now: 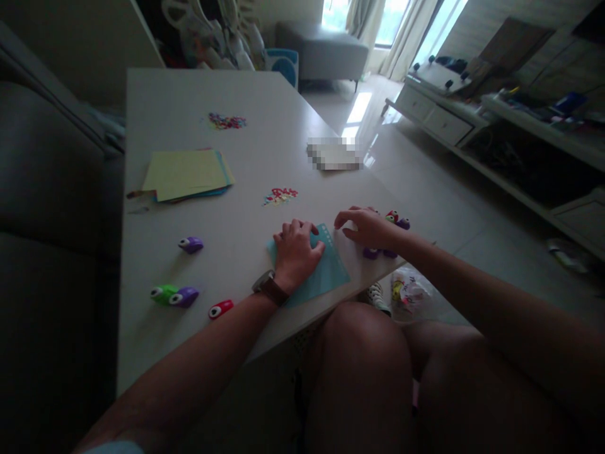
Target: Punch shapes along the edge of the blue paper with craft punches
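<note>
A light-blue sheet of paper (326, 274) lies at the table's near edge, with a row of small punched holes along its right side. My left hand (297, 251) rests on this sheet, fingers slightly bent and thumb apart. To the right, my right hand (363, 227) hovers or rests by the sheet's far right corner, thumb and forefinger parted with nothing between them. Partly hidden by it is a cluster of small craft punches, among them a red one (392, 216) and a purple one (371, 253). Beyond the sheet sits a small pile of red and pale paper cut-outs (282, 196).
On the left stand a purple punch (191, 244), a green punch (163, 293) against another purple one (184, 297), and a red punch (220, 308). Farther back are stacked coloured papers (186, 173), a heap of colourful cut-outs (227, 121) and a blurred-out pale item (336, 156).
</note>
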Motion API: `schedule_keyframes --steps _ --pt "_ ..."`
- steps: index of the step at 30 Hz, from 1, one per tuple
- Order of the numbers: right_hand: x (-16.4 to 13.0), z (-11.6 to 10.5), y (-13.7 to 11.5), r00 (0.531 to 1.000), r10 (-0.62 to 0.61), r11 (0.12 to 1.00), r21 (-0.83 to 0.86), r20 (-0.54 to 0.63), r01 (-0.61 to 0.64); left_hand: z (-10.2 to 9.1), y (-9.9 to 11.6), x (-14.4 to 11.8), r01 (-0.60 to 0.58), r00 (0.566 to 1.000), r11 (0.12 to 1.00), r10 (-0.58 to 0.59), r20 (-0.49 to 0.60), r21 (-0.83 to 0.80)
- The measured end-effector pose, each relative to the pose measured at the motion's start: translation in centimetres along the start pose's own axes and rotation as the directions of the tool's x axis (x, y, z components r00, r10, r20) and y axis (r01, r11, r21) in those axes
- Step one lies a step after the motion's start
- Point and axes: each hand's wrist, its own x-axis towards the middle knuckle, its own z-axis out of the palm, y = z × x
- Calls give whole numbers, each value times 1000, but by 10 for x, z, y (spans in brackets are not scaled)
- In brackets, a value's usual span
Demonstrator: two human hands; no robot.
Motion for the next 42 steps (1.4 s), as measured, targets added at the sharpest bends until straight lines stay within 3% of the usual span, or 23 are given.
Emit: schedule_keyframes --steps 7,14,19,23,29,35,42 --pt "19 6 -2 999 -13 1000 -20 40 14 -1 1 -1 -3 1000 1000 3 7 -12" --pt "85 8 -28 992 -58 998 -4 113 59 -3 2 -1 11 999 1000 -11 32 -8" --pt "112 -3 -44 990 -140 988 64 -17 141 -1 1 -2 10 1000 1000 -10 9 6" --pt "92 -24 -42 985 -131 989 51 -109 138 -1 1 -2 0 1000 1000 0 -6 -6" --pt "21 -49 -31 990 -68 997 33 -124 73 -1 1 -2 -2 1000 1000 2 -1 -22" --pt "-31 -41 -10 993 -40 998 51 -109 46 0 -1 -1 -22 1000 1000 21 -11 -14" --pt "-54 -38 14 999 -20 994 109 -45 25 2 -1 -1 -20 1000 1000 20 -24 -2"
